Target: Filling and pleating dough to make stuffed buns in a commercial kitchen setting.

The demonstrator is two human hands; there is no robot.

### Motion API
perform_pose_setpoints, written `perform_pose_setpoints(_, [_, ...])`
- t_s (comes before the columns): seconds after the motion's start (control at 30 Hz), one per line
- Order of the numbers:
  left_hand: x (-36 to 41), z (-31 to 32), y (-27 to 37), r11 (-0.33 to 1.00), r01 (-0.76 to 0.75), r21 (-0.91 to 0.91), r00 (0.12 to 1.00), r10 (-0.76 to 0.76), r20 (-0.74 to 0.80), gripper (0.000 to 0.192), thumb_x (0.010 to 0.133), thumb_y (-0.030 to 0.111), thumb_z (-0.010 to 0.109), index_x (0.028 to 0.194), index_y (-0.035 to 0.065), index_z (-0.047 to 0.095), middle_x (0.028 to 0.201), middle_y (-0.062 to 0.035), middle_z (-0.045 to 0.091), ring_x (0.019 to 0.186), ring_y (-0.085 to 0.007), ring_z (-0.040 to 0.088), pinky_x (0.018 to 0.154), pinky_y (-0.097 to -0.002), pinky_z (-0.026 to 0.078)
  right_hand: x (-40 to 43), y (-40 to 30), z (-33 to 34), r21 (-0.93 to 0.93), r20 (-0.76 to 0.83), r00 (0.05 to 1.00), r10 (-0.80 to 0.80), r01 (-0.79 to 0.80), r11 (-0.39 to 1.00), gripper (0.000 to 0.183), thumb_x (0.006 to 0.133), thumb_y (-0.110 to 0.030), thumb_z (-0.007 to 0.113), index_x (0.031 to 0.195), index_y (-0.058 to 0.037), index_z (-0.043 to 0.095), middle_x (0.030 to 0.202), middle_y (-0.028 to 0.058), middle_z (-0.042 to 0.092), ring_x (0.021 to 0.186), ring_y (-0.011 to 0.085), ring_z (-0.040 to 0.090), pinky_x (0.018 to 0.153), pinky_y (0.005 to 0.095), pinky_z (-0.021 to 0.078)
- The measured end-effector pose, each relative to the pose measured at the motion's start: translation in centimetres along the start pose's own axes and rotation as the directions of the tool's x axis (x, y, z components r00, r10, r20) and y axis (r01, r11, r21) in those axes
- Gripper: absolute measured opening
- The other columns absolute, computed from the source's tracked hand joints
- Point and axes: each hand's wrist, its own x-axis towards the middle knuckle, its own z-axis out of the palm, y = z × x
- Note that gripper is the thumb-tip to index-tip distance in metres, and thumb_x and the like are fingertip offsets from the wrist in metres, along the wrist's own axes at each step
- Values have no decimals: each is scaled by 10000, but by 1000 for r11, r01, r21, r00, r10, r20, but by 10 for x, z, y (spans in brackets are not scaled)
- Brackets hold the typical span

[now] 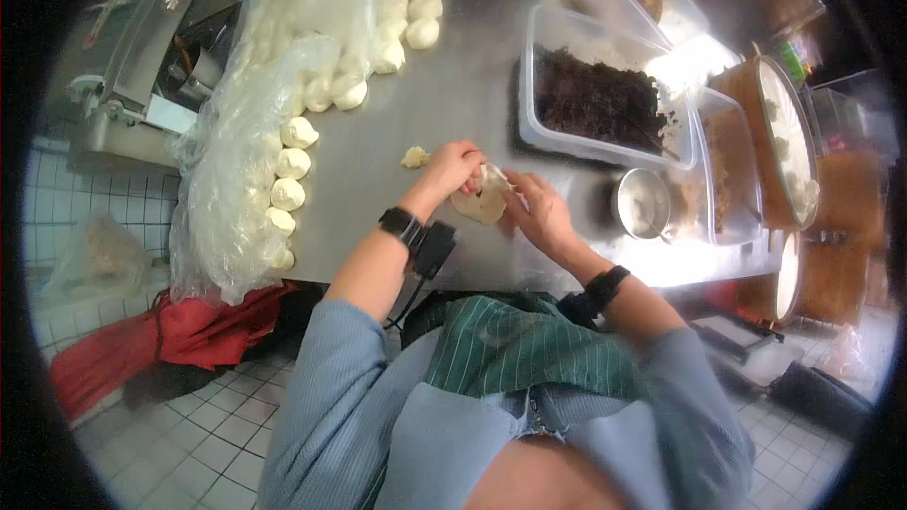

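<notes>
A flattened piece of pale dough (pixel 483 207) hangs between my two hands above the steel table. My left hand (pixel 453 168) pinches its upper left edge with thumb and fingers. On the other side, my right hand (pixel 544 211) holds the dough's right edge; its fingers are slightly blurred. A small dark spot shows on the dough near my left fingers, too small to identify. Just left of my left hand lies a small scrap of dough (pixel 414 157). Farther left, dough balls (pixel 288 194) stand in a row, partly covered by clear plastic sheeting (pixel 237 127).
A clear plastic tub (pixel 528 110) of dark crumbly filling (pixel 595 88) stands at the right. Beside it are a metal bowl (pixel 641 203) with a utensil and a tub of brown filling (pixel 723 156). A round steamer (pixel 786 134) holds pale buns. A steel machine (pixel 134 78) borders the left.
</notes>
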Motion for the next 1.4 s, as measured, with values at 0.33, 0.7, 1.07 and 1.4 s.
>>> perform_pose_setpoints(0.33, [-50, -15, -38, 858, -138, -495, 967, 9, -255, 259, 947, 258, 507, 1034, 26, 582, 866, -71, 622, 710, -157, 608, 648, -273, 511, 36, -7, -6, 200, -1, 991, 137, -134, 971, 206, 799, -208, 672, 899, -36, 619, 854, 117, 635, 785, 253, 623, 717, 363, 507])
perform_pose_setpoints(0.7, [-69, 92, 55, 442, 149, -885, 976, 75, 202, 560, 930, 470, 421, 1250, 14, 469, 1189, -209, 558, 1076, -363, 568, 885, -509, 494, -51, -16, -170, 152, -148, 987, -70, 92, 984, 296, 846, -119, 651, 1133, -68, 601, 991, 101, 648, 830, 205, 653, 726, 316, 539])
perform_pose_setpoints(1.07, [-14, 240, 141, 629, 203, -750, 878, 222, 423, 380, 918, 148, 539, 1244, -32, 462, 1252, -246, 516, 1169, -361, 522, 1012, -473, 429, -170, 198, -312, -692, -473, 848, 238, -525, 496, 108, 794, -73, 548, 879, -60, 614, 840, 116, 648, 809, 265, 643, 682, 364, 505])
perform_pose_setpoints(1.4, [25, 319, 158, 562, 245, -790, 918, 127, 375, 314, 920, 68, 490, 1214, -41, 503, 1168, -145, 596, 1057, -251, 601, 946, -383, 483, -169, 175, -377, -723, -247, 969, -1, -183, 666, 128, 792, -75, 549, 685, -33, 606, 679, 134, 646, 639, 265, 662, 563, 372, 523])
